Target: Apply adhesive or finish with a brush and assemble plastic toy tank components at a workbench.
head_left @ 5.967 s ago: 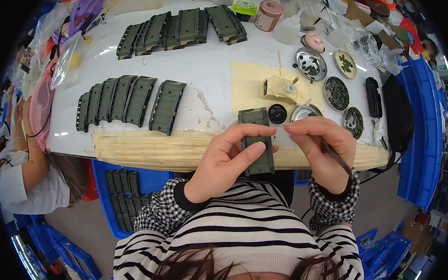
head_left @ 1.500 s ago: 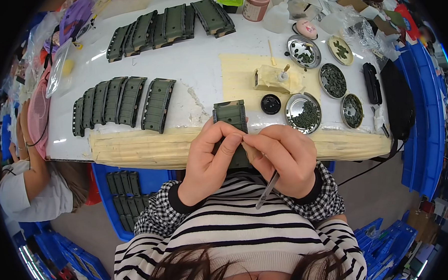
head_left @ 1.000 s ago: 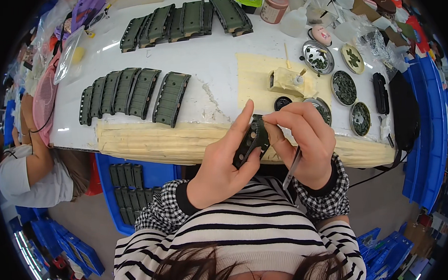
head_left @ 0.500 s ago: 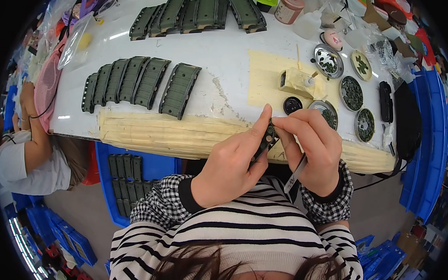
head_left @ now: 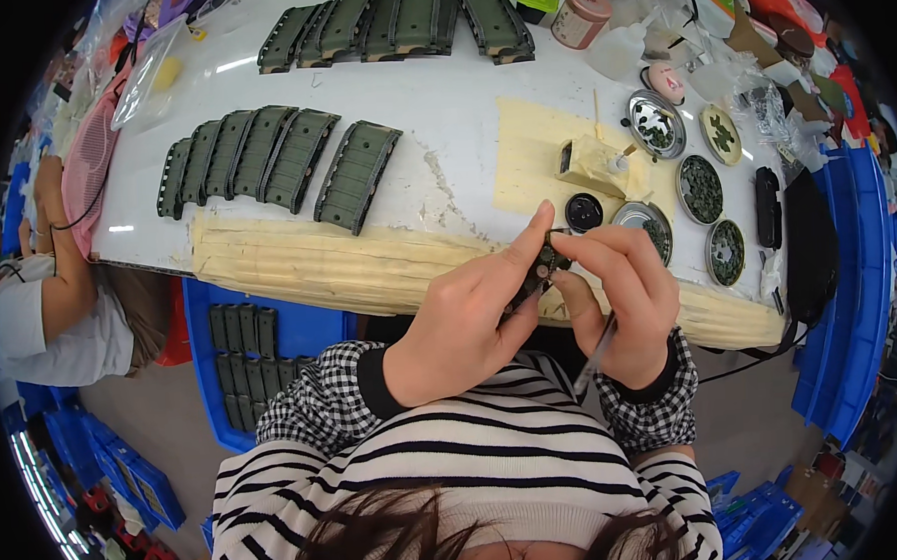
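Close to the table's front edge, my left hand (head_left: 455, 325) is closed around a small dark green part (head_left: 545, 268) with a round spot on its face. Much of that part is covered by my fingers. My right hand (head_left: 627, 297) touches the part's right side with index finger and thumb. Tucked in the same hand is a slim metal tool like tweezers (head_left: 596, 359), slanting down toward my striped top. Left of my hands lies a single green ribbed curved piece (head_left: 359, 174), beside a row of similar pieces (head_left: 263, 156).
More green pieces (head_left: 397, 24) line the far side. Round dishes of small green bits (head_left: 701, 189) and a black dish (head_left: 584, 212) stand right, near a taped block (head_left: 592, 168). Cream padding (head_left: 318, 266) covers the front edge. A blue crate (head_left: 315, 311) holds similar pieces. Another person (head_left: 55, 327) sits left.
My right thumb has shifted lower along the held part, and more of the part's face shows. The tweezers-like tool has tilted slightly. The whole view has shifted a little.
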{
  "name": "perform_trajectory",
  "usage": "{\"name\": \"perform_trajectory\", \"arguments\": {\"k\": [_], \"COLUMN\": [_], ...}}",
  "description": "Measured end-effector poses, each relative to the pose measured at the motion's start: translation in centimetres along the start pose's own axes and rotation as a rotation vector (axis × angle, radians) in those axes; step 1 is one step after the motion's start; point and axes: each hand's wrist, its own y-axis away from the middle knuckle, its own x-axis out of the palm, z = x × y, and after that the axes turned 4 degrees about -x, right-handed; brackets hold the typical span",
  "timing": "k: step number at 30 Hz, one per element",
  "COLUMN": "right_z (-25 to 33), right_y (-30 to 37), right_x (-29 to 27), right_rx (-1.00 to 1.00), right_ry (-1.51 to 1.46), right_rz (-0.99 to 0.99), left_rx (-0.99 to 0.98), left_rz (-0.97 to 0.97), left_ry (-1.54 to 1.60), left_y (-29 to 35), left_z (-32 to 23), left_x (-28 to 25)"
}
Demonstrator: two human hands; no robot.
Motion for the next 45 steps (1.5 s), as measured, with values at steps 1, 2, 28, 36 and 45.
{"name": "perform_trajectory", "arguments": {"k": [1,2,28,36,45], "right_z": [0.1,-0.3,-0.6,-0.7,-1.0], "right_y": [-0.2,-0.4,-1.4,-1.4,-1.3], "right_x": [-0.6,-1.1,0.0,0.2,0.3], "right_rx": [0.052,0.151,0.462,0.461,0.446], "right_ry": [-0.04,-0.02,-0.793,-0.779,-0.759], "right_rz": [0.006,-0.069,-0.341,-0.306,-0.357], "left_rx": [-0.032,-0.064,-0.667,-0.659,-0.675], "left_rz": [-0.008,-0.015,0.319,0.315,0.315], "left_ry": [0.087,0.174,1.848,1.822,1.793], "left_y": [0.0,-0.1,-1.0,-0.8,-0.8], "left_z": [0.0,0.2,1.7,1.6,1.7], "left_x": [0.1,0.2,0.8,0.7,0.6]}}
